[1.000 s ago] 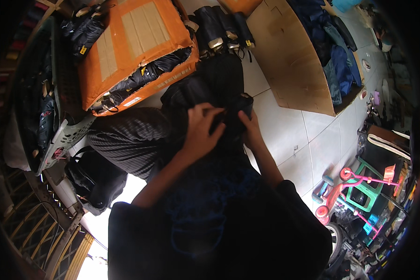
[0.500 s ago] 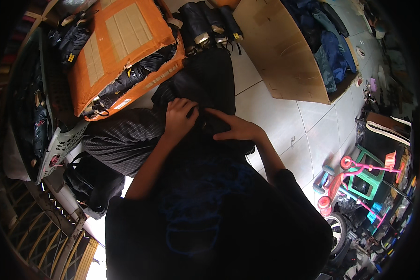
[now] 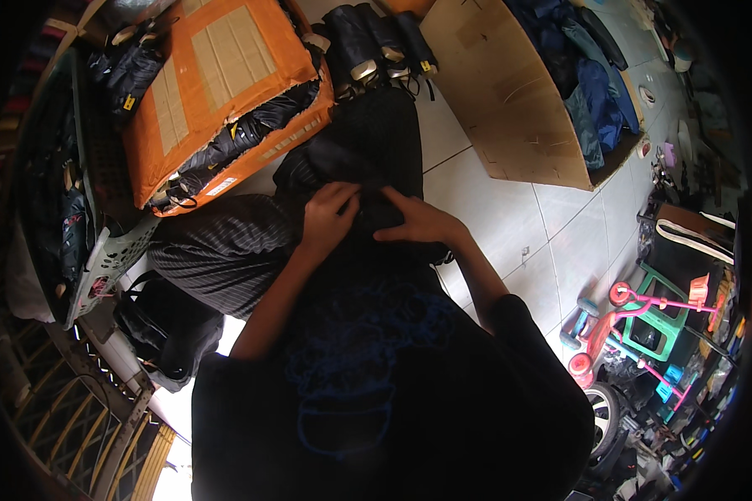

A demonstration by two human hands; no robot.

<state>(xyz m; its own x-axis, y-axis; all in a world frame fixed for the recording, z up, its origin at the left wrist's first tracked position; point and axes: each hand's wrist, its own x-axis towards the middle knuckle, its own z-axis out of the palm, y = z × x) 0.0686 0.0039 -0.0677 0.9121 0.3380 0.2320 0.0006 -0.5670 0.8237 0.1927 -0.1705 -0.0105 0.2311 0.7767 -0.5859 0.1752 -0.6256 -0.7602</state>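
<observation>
Over my lap, my left hand (image 3: 330, 215) bends its fingers down onto black fabric (image 3: 369, 220), closed on it. On the other side of that fabric, my right hand (image 3: 422, 221) lies with thumb and fingers spread apart. The fabric blends into my dark clothes, so its outline and kind cannot be made out. Just beyond my knee, several folded black umbrellas (image 3: 363, 42) lie side by side with pale handle ends toward me.
Ahead to the left, an orange-taped carton (image 3: 226, 58) holds more black bundles. A grey-green plastic basket (image 3: 109, 259) stands left, near a black bag (image 3: 163, 334). An open carton (image 3: 510, 100) with blue fabric stands ahead right. Right are a pink scooter (image 3: 597, 334) and green stool (image 3: 668, 321).
Both hands have shifted slightly; the fingers of my left hand sit a little lower and farther right. My right hand has drawn a little to the left, its fingertips more raised.
</observation>
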